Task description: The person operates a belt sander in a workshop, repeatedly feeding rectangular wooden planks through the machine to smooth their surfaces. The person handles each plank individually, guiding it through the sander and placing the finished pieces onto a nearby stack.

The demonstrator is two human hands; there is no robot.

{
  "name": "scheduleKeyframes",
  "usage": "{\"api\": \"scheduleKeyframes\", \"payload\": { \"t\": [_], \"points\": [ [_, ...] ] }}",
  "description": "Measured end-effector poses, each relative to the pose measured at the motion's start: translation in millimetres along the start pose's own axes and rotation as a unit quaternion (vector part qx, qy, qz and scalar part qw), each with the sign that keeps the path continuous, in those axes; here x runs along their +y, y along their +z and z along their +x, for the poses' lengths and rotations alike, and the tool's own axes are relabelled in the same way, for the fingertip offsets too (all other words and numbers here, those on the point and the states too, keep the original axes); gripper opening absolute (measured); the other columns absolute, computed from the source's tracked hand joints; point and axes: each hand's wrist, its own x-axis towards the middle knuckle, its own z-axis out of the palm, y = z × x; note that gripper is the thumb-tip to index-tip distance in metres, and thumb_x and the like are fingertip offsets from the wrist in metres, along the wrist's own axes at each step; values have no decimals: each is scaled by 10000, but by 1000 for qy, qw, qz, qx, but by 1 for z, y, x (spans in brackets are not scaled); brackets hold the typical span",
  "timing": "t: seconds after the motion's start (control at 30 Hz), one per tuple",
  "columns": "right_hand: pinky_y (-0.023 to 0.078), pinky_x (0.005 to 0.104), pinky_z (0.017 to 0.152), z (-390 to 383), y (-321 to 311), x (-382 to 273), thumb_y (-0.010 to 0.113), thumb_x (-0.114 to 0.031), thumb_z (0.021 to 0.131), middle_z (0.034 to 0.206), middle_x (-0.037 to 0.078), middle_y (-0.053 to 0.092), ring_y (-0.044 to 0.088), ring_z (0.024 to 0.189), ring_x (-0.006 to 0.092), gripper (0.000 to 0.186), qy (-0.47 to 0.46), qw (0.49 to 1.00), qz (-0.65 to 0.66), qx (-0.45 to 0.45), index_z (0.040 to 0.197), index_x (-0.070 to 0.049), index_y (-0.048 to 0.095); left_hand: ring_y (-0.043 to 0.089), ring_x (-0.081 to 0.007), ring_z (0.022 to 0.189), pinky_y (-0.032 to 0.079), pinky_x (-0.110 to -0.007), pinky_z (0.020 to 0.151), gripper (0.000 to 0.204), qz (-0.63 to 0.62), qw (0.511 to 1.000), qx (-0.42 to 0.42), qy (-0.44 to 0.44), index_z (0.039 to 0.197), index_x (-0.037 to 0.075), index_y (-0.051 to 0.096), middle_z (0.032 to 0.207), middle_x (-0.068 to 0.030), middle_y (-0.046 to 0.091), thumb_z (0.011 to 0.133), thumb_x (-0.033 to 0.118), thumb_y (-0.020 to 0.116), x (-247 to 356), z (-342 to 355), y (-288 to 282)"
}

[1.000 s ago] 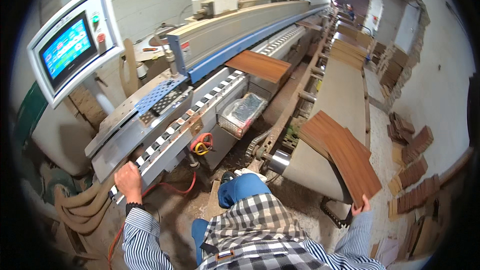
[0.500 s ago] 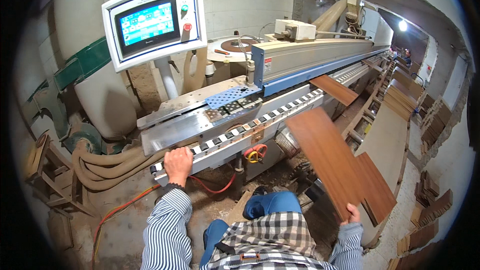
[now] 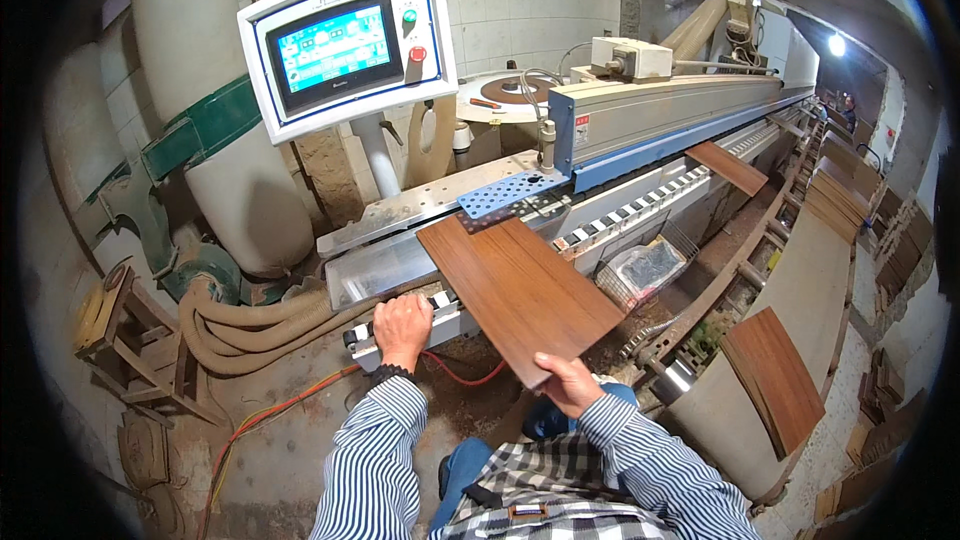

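Observation:
My right hand (image 3: 566,383) grips the near corner of a wood-grain panel (image 3: 520,300), whose far end lies over the machine's steel infeed plate at the blue perforated plate (image 3: 505,195). My left hand (image 3: 402,328) is closed on the near end of the black-and-white roller rail (image 3: 590,238), just left of the panel. The panel hides part of the rail and steel plate. Another wood-grain panel (image 3: 725,167) lies on the rail farther along, beside the long blue-edged pressure beam (image 3: 660,120).
A control screen (image 3: 330,45) stands at upper left. Grey hoses (image 3: 225,345), a wooden stool (image 3: 135,350) and an orange cable (image 3: 280,400) are at left. A conveyor belt (image 3: 790,285) with stacked panels (image 3: 775,380) runs along the right. A wire basket (image 3: 645,270) hangs below the rail. A distant person (image 3: 849,110) is down the aisle.
My right hand has lifted a panel off the stack on the right and swung it left onto the machine. My left hand stays on the rail. The view has turned leftward.

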Motion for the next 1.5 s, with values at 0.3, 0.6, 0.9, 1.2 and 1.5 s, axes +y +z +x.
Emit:
{"api": "scheduleKeyframes", "payload": {
  "t": [0.3,0.6,0.9,1.2,1.5],
  "points": [
    [471,239,491,14,29,4,615,-297,868,622,79,588,552,457,131,321,37,989,-145,-1,946,10,561,589,-247,637,425,-386,632,255,6,1000,13,7,619,91,598,649,-78,614,817,237,531,1,1,-1],
    [418,215,414,11,32,3,626,-295,857,639,78,591,524,436,110,325,9,991,-122,57,904,24,589,589,-241,647,420,-384,630,257,8,1000,-1,6,629,89,598,649,-78,608,824,240,523,2,2,-2],
    [408,207,394,17,1,-23,646,-319,840,609,89,601,536,425,108,352,-18,989,-123,81,856,31,622,583,-240,643,416,-386,634,289,19,1000,-8,-1,615,92,578,645,-73,604,846,252,510,5,2,-2],
    [401,225,394,26,-36,-50,657,-332,825,571,73,579,525,417,117,350,-45,983,-125,131,792,14,623,586,-241,643,412,-387,632,285,18,1000,-3,-5,611,89,571,646,-75,606,845,239,509,5,2,-3],
    [369,242,371,38,-80,-88,658,-320,818,568,34,552,494,396,118,332,-100,972,-139,163,881,0,600,581,-247,631,408,-390,621,291,11,1000,1,1,600,89,556,637,-78,598,847,236,509,3,2,-4]
  ]
}}
